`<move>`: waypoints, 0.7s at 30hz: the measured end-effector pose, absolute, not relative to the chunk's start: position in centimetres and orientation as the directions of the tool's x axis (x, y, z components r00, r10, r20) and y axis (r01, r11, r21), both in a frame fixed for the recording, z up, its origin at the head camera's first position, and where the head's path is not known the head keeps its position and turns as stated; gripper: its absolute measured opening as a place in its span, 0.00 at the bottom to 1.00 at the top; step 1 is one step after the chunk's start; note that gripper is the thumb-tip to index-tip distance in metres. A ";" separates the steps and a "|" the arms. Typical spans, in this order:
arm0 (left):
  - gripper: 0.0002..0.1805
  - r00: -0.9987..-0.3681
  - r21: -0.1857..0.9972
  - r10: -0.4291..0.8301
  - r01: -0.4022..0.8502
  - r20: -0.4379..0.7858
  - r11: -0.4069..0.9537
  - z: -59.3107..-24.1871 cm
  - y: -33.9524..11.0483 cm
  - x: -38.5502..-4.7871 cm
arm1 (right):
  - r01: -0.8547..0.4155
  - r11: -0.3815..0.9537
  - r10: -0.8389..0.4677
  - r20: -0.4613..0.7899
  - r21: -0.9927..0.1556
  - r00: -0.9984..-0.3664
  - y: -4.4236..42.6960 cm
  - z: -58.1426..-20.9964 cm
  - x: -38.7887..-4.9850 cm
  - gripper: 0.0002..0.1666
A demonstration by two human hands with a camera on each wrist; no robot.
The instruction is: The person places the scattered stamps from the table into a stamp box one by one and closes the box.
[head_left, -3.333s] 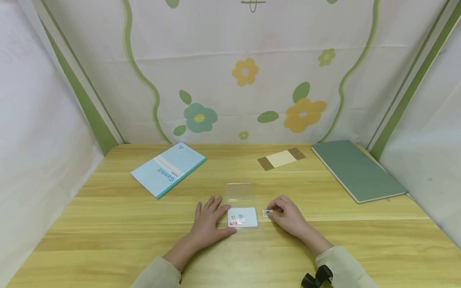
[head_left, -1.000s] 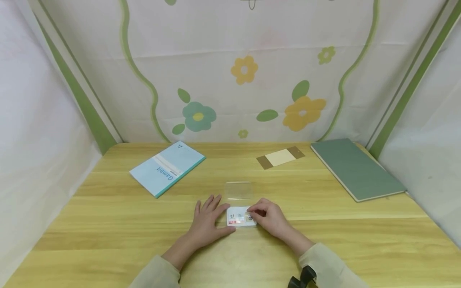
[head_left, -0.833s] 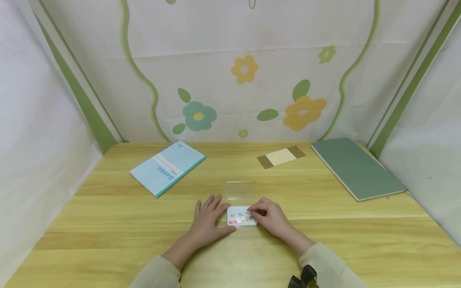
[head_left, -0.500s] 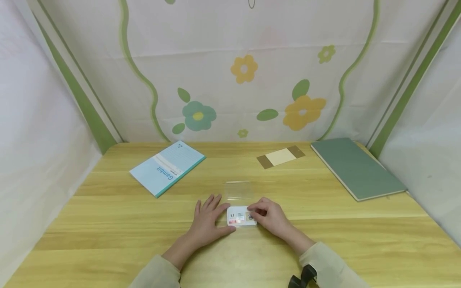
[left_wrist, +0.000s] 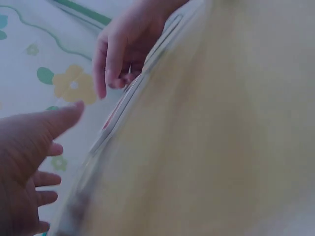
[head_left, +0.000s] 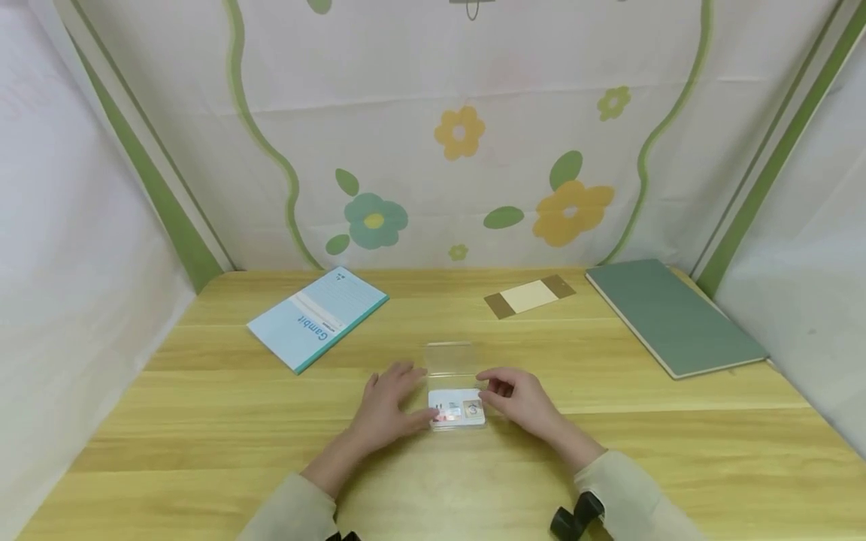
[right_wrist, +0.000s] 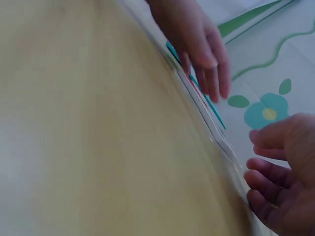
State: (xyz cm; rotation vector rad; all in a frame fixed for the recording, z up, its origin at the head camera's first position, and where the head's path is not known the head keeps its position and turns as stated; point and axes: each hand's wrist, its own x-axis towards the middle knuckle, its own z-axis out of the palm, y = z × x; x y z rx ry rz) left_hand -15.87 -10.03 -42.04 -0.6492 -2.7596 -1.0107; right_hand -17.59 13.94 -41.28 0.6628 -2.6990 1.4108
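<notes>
Card (head_left: 456,408) between both hands (head_left: 387,409) (head_left: 526,403) carries illegible print; notebook (head_left: 318,319) reads "Gambit".

White card (head_left: 457,406): print too small to read, part of left edge hidden under left hand (head_left: 387,407). Gambit notebook (head_left: 318,318): smaller lines illegible. Tabletop (left_wrist: 206,128) blurred, both wrist views. Left hand cut off by left wrist view's edge, right hand (right_wrist: 293,172) by right wrist view's. Sleeves (head_left: 636,496) cut off, head view bottom.

Glossy plastic case (head_left: 450,359), smooth wood-grain table (head_left: 433,481), cloth sleeves (head_left: 632,492)
</notes>
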 end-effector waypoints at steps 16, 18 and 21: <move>0.38 -0.956 0.673 0.244 0.288 0.162 0.681 -41.4 -10.8 -21.1 | -0.397 0.626 -0.426 0.133 -0.671 -0.895 14.2 -40.8 -22.9 0.37; 0.38 -0.957 0.649 0.241 0.286 0.160 0.705 -41.7 -10.8 -21.3 | -0.408 0.640 -0.437 0.129 -0.650 -0.890 14.2 -41.0 -23.1 0.38; 0.38 -0.955 0.596 0.251 0.296 0.159 0.746 -42.1 -10.6 -21.4 | -0.415 0.658 -0.440 0.127 -0.628 -0.889 14.2 -41.3 -23.2 0.39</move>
